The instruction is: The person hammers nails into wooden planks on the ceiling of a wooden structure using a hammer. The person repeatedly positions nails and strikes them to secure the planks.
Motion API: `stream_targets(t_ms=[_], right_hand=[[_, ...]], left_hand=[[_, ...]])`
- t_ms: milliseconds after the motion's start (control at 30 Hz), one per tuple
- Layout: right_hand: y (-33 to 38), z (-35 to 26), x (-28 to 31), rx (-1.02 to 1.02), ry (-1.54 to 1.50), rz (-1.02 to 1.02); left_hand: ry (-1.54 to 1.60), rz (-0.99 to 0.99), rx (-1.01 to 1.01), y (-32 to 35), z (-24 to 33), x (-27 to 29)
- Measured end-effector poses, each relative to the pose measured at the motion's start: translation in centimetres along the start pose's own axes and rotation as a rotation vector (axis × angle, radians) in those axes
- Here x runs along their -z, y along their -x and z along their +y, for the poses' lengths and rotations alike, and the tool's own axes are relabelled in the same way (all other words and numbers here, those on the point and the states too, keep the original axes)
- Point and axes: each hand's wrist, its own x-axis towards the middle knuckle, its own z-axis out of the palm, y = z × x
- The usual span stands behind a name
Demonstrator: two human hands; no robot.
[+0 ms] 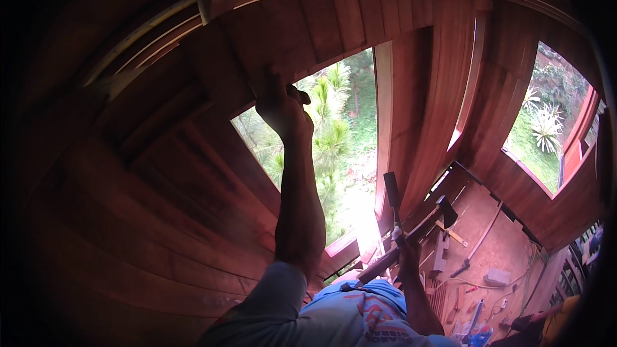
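Observation:
My left hand is raised at the top corner of a window opening. Its fingers reach up against a dark wooden wall board, with the thumb out to the side; deep shadow blurs their outline. No tool shows in it. Lower and to the right, my right hand is closed around a hammer, whose dark head points up and right while the handle slants down toward my shirt. A dark strip of wood stands upright from the same grip. Whether both are fully inside the fingers is hard to see.
Plank walls curve around me, with a second window opening at right. On the floor lie a grey block, a second hammer, wood scraps and cords. A person in yellow is at the lower right.

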Motion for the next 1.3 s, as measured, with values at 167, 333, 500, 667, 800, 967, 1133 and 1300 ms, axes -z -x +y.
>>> stream_targets(t_ms=[167, 333, 500, 667, 800, 967, 1133, 1300], right_hand=[[0.3, 0.2, 0.5, -0.088, -0.043, -0.009], [-0.2, 0.5, 0.4, -0.082, -0.011, -0.005], [0.6, 0.1, -0.4, -0.131, -0.047, -0.001], [0.4, 2.8, 1.0, -0.152, -0.113, 0.001], [0.7, 2.6, 0.9, -0.142, -0.128, 0.028], [1.9, 1.2, 0.5, -0.175, -0.114, 0.055], [2.0, 1.8, 0.8, -0.174, -0.111, 0.073], [1.3, 3.8, 1.5, -0.151, -0.12, 0.041]], left_hand=[[-0.071, -0.002, -0.012, 1.2, 1.2, -0.9], [-0.079, 0.0, 0.004, 1.5, 1.4, -1.1], [-0.257, -0.04, -0.126, 1.4, 0.9, -0.2], [-0.232, -0.05, -0.12, 1.7, 0.6, -0.2], [-0.135, -0.013, -0.062, 1.8, 1.3, -0.5], [-0.166, 0.002, -0.036, 2.7, 2.8, -1.2], [-0.091, -0.003, -0.002, 3.4, 3.8, -2.0], [-0.033, 0.006, 0.034, 3.5, 3.3, -1.9]])
